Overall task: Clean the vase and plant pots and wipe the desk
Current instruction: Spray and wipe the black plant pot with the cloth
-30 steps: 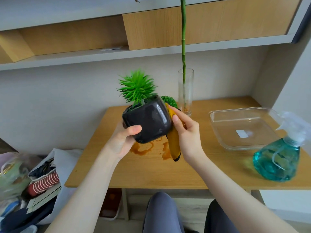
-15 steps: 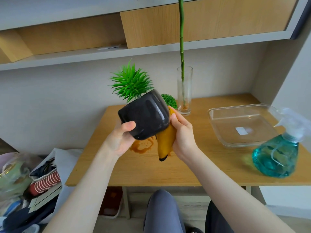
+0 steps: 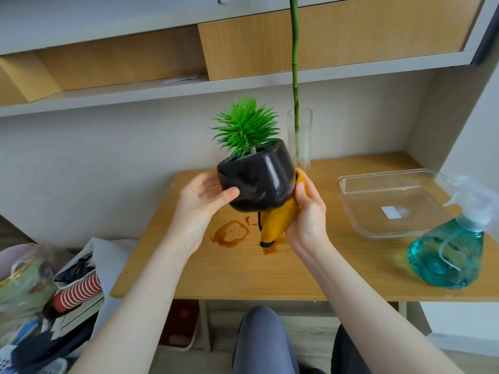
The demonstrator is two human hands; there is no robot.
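- The black plant pot (image 3: 256, 182), glossy and faceted with rounded corners, is held tilted in the air at the centre of the frame, above the counter (image 3: 243, 268); spiky green artificial foliage (image 3: 247, 126) rises from its mouth.
- The left hand (image 3: 201, 203) cups the pot's left side, fingers curved behind and thumb pressed on the front.
- The right hand (image 3: 306, 211) grips a folded mustard-yellow cloth (image 3: 278, 221), soft and nubbly, against the pot's lower right.
- Risk: the slick glaze could slip from the one-handed hold during rubbing and drop onto the wooden counter.
- A brown ring-shaped stain (image 3: 231, 233) lies below, not yet wiped.
- Behind the pot stands a clear glass cylinder vase (image 3: 301, 139) with a bamboo stalk (image 3: 294, 63); a careless swing could topple it.
- At right sit a transparent glass dish (image 3: 351, 195) and a teal spray bottle (image 3: 447, 255).
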